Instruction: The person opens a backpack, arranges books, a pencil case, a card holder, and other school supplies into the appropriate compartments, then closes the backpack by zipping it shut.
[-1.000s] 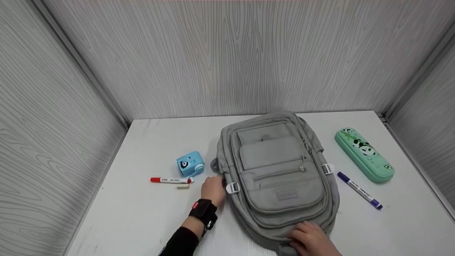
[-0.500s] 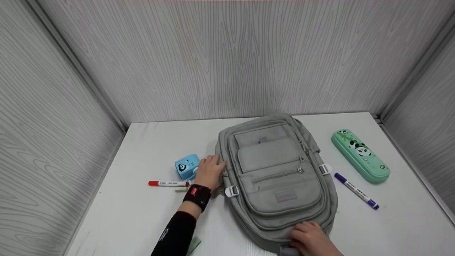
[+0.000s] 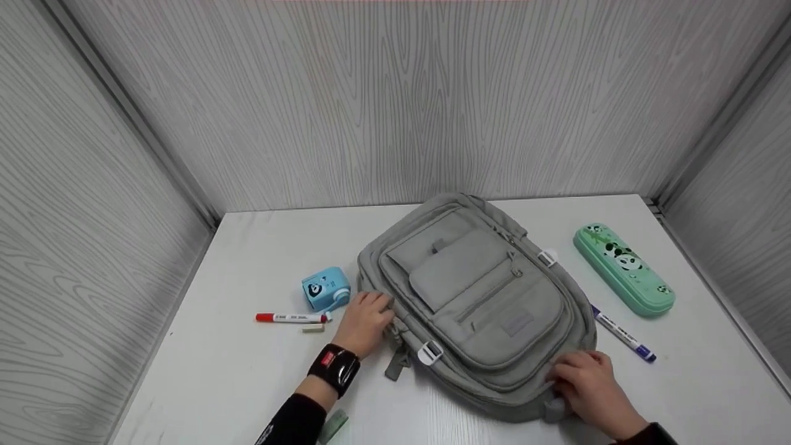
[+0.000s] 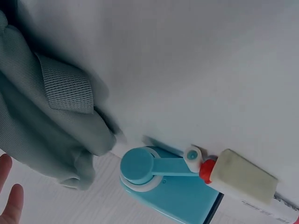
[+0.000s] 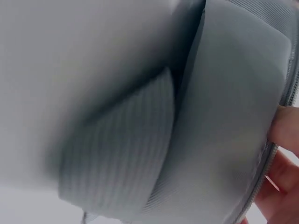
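A grey backpack [image 3: 476, 296] lies front side up on the white table, tilted with its top toward the far left. At its left edge my left hand [image 3: 363, 322] touches the fabric; in the left wrist view two fingertips [image 4: 13, 203] show apart, with nothing between them. My right hand [image 3: 590, 389] pinches the bottom right edge, thumb on one side of the zipped seam and fingers on the other in the right wrist view. A webbing strap [image 4: 67, 86] sticks out from the bag's side.
Left of the bag are a blue hand-crank pencil sharpener [image 3: 325, 289], a red marker [image 3: 290, 317] and a cream eraser [image 3: 313, 328]. A purple marker [image 3: 624, 335] and green panda pencil case [image 3: 624, 269] lie right. A greenish piece [image 3: 334, 426] shows near the left sleeve.
The backpack has turned counterclockwise, its bottom swinging right toward the purple marker. My right hand has moved right with it; my left hand moved up along the edge, then slightly back nearer.
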Tool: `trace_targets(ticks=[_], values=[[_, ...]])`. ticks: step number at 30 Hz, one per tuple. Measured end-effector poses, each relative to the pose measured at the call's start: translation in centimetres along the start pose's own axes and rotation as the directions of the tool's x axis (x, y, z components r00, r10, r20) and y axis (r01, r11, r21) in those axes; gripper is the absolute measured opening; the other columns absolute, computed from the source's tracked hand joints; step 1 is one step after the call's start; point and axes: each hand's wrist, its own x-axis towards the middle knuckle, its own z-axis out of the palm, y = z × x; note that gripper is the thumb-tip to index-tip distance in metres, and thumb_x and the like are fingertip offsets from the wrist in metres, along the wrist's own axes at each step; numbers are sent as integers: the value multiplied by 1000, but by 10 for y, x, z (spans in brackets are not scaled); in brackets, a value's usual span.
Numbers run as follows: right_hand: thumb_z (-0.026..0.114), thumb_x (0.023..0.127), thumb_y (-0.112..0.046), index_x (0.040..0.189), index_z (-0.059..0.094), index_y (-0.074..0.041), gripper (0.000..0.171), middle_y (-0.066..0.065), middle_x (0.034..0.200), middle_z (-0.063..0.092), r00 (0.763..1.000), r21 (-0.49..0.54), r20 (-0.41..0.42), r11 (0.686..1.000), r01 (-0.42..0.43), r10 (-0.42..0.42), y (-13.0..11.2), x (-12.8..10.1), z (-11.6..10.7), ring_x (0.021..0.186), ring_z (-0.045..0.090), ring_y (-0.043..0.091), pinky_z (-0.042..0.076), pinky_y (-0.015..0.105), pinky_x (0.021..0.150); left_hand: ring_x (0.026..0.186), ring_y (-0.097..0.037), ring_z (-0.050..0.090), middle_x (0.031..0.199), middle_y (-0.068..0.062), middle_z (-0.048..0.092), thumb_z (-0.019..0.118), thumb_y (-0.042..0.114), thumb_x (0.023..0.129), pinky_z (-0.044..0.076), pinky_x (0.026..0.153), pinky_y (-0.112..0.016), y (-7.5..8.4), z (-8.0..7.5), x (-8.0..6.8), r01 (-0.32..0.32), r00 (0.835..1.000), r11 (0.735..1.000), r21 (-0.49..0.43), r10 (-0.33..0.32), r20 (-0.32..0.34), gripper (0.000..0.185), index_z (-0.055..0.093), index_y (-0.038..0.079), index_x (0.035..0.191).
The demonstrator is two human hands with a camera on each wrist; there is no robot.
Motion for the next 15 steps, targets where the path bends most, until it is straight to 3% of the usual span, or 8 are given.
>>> trace_targets(ticks=[3,7,12,15], values=[[81,66,6,71,70,-23,31,-7,87,62,999,-17,-47,1000,-22,22,18,13,-2,92,58,20,31,54,91,102,-21,65,110,-2,71,73,3,74,52,90,-37,11,-5,-5,-26,1000,999,-24,26,11,11,74,14,75],[76,70,8,72,75,-18,26,3,91,62,997,-26,-37,998,-65,64,42,33,-10,97,57,30,28,62,91,106,-21,66,114,-2,71,74,4,72,53,94,-38,28,-10,-8,-60,998,995,-81,60,3,11,72,14,72],[69,75,9,77,77,-15,25,14,102,61,993,-59,13,992,-113,114,65,61,-19,106,51,41,26,70,91,98,-18,69,107,1,74,78,7,73,56,87,-34,50,-11,-7,-94,994,986,-137,87,-60,10,73,16,72],[65,77,8,77,77,-14,25,18,105,60,992,-90,-4,988,-125,125,75,77,-20,107,49,44,28,70,89,92,-15,69,102,3,75,79,10,75,56,81,-30,63,-10,-5,-93,992,985,-149,79,-93,8,75,17,75]])
